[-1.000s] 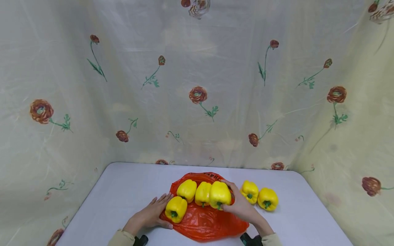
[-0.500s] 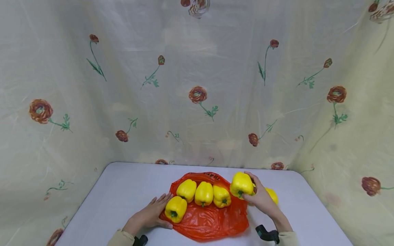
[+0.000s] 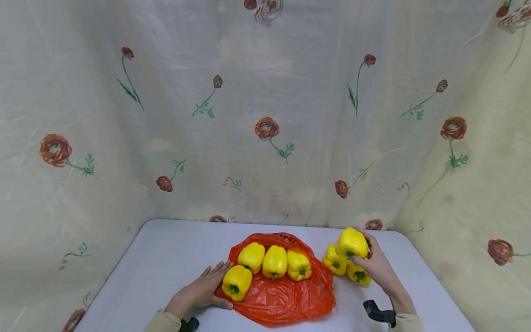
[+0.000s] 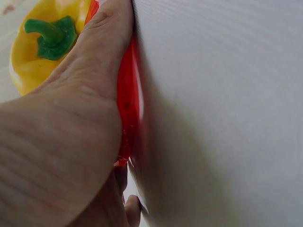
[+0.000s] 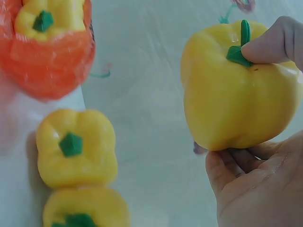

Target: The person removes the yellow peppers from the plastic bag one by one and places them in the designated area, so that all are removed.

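Observation:
My right hand (image 3: 379, 263) grips a yellow bell pepper (image 3: 351, 243); the right wrist view shows the thumb beside its green stem and the fingers under the body. The pepper overlaps two more yellow peppers, one left (image 3: 334, 261) and one right (image 3: 359, 275), at the table's right side. With fingers straight, my left hand (image 3: 205, 287) rests at the left edge of a red plastic bag (image 3: 282, 302). Next to those fingers lies another yellow pepper (image 3: 237, 282) on the bag. In the left wrist view the palm (image 4: 61, 142) hides part of that pepper (image 4: 28, 66).
Several yellow peppers (image 3: 274, 262) lie in a row on the bag, toward its back. A white table (image 3: 178, 249) carries everything. Behind and beside it hang pale curtains (image 3: 307, 161) with printed flowers. Each wrist wears a black device (image 3: 379, 314).
My right hand has lifted a yellow pepper off the bag's right side and carried it rightward over the two table peppers. My left hand has stayed at the bag's edge.

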Tool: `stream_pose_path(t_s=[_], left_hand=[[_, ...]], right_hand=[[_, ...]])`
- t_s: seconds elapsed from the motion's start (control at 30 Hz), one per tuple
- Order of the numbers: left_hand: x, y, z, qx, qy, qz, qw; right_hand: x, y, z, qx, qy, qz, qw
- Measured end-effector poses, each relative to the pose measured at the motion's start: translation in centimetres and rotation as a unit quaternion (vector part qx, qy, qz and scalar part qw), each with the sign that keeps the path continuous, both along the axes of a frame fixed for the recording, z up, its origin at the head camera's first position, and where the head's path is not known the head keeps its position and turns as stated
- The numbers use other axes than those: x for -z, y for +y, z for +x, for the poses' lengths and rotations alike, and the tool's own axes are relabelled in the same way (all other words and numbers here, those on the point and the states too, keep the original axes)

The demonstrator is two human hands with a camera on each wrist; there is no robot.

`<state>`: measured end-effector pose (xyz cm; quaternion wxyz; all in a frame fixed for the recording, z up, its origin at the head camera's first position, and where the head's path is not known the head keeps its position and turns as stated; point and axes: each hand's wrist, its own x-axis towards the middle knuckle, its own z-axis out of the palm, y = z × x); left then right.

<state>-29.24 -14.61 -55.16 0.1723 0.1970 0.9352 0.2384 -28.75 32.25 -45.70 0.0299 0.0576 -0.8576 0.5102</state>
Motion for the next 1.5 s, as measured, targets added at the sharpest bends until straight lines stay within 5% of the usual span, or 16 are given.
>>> stream_pose_path(t_s=[0.6,1.5], left_hand=[[0.5,0.0,-0.1,-0.009,-0.004,-0.007,0.9999],[0.3,0.0,-0.1,-0.005,-0.002,0.001,1.0]], right_hand=[[1.4,6.6,0.0,0.074,-0.04,-0.011,0.9964],[4.1,10.6,-0.6,0.123,-0.123,-0.069,0.9824]])
